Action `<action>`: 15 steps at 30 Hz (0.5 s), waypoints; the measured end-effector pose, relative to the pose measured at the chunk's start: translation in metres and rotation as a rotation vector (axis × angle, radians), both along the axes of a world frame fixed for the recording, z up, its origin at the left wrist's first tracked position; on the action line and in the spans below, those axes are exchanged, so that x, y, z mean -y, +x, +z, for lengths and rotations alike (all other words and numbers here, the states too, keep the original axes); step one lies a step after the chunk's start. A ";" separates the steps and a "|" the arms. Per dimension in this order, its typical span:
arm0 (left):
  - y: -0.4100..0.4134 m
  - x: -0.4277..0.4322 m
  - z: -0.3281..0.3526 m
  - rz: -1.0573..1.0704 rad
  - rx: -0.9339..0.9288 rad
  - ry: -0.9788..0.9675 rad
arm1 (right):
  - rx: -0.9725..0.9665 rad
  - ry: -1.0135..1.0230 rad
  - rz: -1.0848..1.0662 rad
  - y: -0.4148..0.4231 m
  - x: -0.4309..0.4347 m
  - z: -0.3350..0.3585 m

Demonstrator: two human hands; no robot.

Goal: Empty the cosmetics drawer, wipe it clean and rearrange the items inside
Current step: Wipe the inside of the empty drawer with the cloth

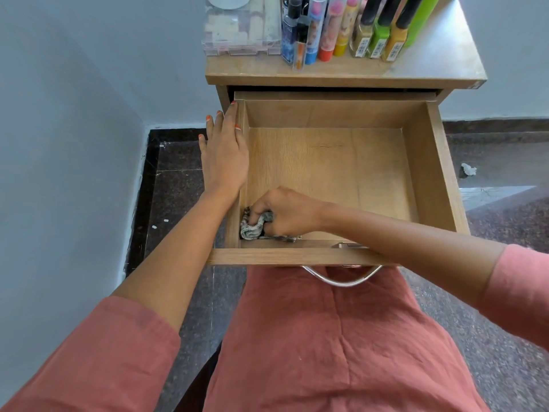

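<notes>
The wooden drawer (pixel 430 162) is pulled out below the small cabinet and holds only a cloth. My right hand (pixel 285 212) grips a crumpled grey patterned cloth (pixel 252 227) and presses it into the drawer's near left corner. My left hand (pixel 224 153) lies flat with straight fingers along the top of the drawer's left wall. On the cabinet top (pixel 439 55) stand several cosmetic tubes and bottles (pixel 347 28) beside a clear plastic organiser box (pixel 240 28).
A curved metal handle (pixel 341 278) sticks out from the drawer front above my lap. A grey wall runs along the left. On the dark stone floor at the right lies a crumpled white scrap (pixel 468 169).
</notes>
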State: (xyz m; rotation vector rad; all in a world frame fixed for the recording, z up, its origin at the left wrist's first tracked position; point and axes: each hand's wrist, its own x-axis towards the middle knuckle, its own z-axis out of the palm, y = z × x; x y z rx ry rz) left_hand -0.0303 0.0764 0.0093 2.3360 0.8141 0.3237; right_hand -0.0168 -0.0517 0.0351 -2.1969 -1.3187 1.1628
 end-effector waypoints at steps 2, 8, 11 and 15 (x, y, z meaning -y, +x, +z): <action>0.000 -0.001 0.000 -0.001 -0.003 0.024 | -0.103 -0.003 -0.070 0.001 0.004 0.001; 0.000 -0.001 0.000 -0.007 -0.018 0.073 | -0.205 -0.026 -0.091 0.005 0.011 0.005; 0.000 -0.001 -0.001 -0.008 -0.054 0.135 | -0.202 -0.047 -0.106 -0.001 0.010 0.002; 0.002 -0.002 -0.001 -0.035 -0.087 0.194 | -0.210 -0.057 -0.102 -0.002 0.017 -0.001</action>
